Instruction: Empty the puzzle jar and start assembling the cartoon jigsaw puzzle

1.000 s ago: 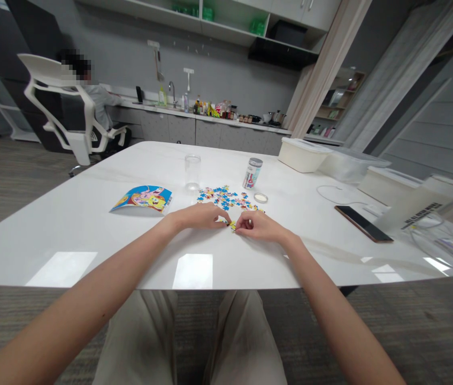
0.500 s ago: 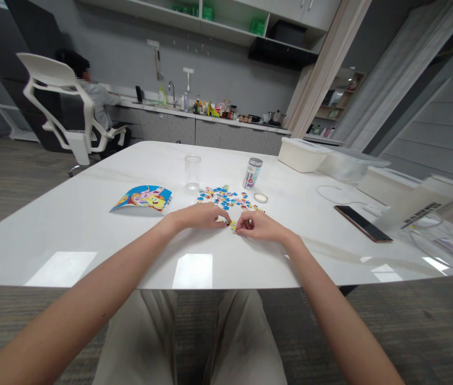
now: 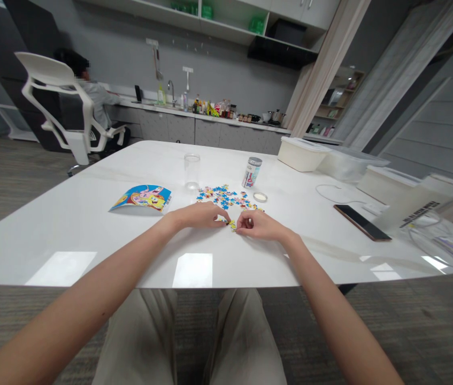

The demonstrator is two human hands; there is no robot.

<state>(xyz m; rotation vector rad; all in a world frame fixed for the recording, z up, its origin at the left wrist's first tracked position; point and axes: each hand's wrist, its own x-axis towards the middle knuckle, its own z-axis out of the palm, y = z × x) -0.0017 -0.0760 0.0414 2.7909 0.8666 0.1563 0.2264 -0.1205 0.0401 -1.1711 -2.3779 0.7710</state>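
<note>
Yellow jigsaw puzzle pieces [image 3: 232, 225] lie on the white table between my two hands. My left hand [image 3: 204, 215] rests palm down, its fingers closed with the tips at the left side of these pieces. From the right, my right hand [image 3: 259, 224] pinches the edge of a yellow piece between thumb and curled fingers. Just beyond my hands is a loose spread of blue, yellow and pink puzzle pieces [image 3: 226, 199], partly hidden by them. A curved picture sheet [image 3: 144, 198] with yellow and pink cartoon figures lies left of the pieces.
Behind the pieces stand a clear jar [image 3: 192, 172] and a printed canister [image 3: 252, 172], with a round lid [image 3: 260, 197] near it. To the right are a phone [image 3: 361, 222], cables and storage boxes [image 3: 302, 155]. A person [image 3: 100, 99] sits at the far-left counter.
</note>
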